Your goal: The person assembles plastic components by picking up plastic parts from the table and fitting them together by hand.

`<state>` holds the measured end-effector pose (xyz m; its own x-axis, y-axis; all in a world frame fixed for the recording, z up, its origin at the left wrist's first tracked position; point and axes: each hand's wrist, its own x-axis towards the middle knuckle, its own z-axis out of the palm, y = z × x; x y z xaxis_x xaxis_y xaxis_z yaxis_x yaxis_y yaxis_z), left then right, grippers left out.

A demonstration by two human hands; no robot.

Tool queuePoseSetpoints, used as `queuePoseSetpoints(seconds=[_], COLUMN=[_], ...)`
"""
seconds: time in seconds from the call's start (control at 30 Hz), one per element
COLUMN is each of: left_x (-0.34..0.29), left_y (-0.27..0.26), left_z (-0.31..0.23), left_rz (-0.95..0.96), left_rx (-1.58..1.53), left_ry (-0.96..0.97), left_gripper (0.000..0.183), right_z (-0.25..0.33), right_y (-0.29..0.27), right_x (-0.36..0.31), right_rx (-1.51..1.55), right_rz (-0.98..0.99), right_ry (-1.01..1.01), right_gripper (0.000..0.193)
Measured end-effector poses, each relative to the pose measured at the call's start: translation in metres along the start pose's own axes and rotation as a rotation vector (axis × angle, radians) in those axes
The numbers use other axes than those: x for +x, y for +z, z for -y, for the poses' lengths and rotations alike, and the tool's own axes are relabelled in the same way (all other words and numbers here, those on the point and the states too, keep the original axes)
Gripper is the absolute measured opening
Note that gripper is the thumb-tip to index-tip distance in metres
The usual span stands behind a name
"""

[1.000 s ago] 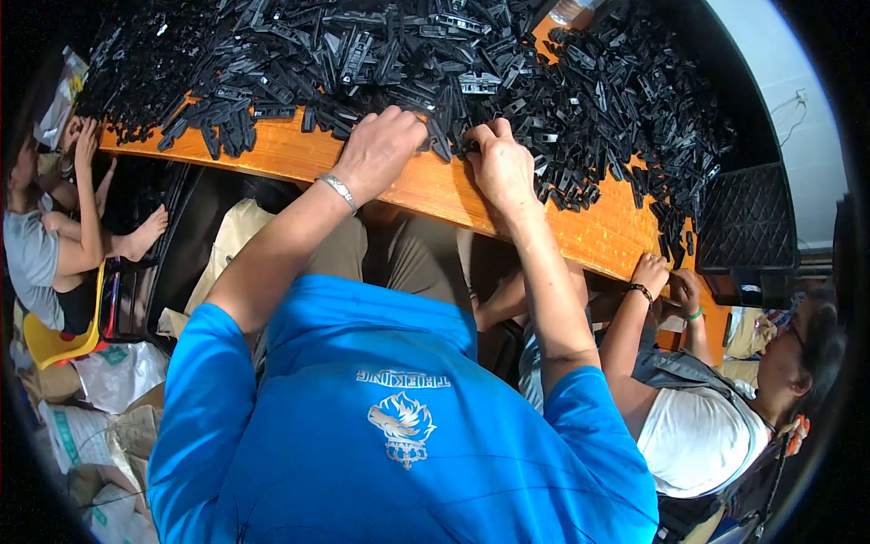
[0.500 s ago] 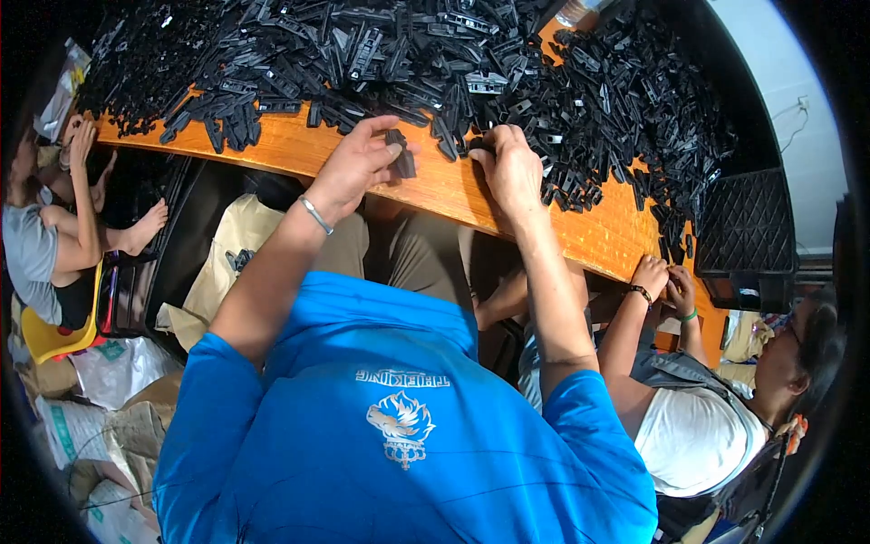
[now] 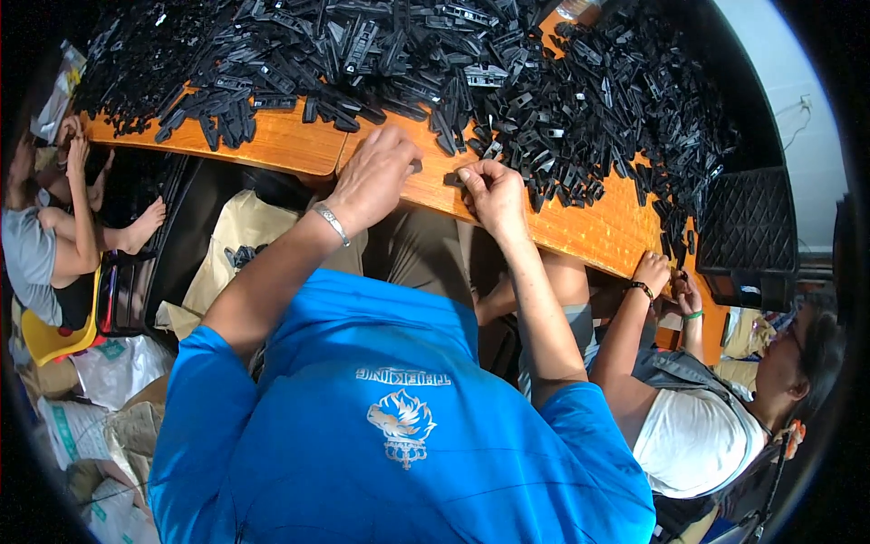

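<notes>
My left hand, with a silver bracelet at the wrist, is curled palm-down over the near edge of the wooden table. A dark part peeks out by its fingertips; the rest of that part is hidden under the hand. To its right, my right hand pinches a small black plastic part between thumb and fingers, just at the table edge. Long black plastic pieces lie heaped beyond both hands, and smaller black clip-like pieces are piled to the right.
A co-worker in a white shirt sits at the right, hands at the table edge. Another person sits at the far left on a yellow stool. A black crate stands right; a brown paper sack is below the table.
My left hand has turned palm-down and lowered toward the table with its dark part. My right hand has drawn back from the heap, with a small black part now showing in its pinch.
</notes>
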<state>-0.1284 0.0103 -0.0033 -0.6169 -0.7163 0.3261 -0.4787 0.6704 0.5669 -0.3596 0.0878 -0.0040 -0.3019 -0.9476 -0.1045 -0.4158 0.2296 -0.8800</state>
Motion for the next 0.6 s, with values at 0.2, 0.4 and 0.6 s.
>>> queuePoseSetpoints(seconds=[0.2,0.4,0.6], left_x=[-0.004,-0.018,-0.021], left_y=[-0.01,-0.021,-0.019], left_z=[-0.005,0.008,0.013], left_rz=[-0.08,-0.166,-0.177], left_rx=[0.09,0.109,0.036], left_ry=[0.017,-0.036,-0.035], left_gripper=[0.041,0.04,0.026], right_z=[0.006,0.015,0.048], right_y=[-0.01,-0.016,0.016], right_x=[-0.005,-0.015,-0.013], right_rx=[-0.204,-0.509,-0.461], right_rz=[-0.044,0.029,-0.028], right_ry=[-0.1,-0.419,-0.561], right_gripper=[0.022,0.037,0.029])
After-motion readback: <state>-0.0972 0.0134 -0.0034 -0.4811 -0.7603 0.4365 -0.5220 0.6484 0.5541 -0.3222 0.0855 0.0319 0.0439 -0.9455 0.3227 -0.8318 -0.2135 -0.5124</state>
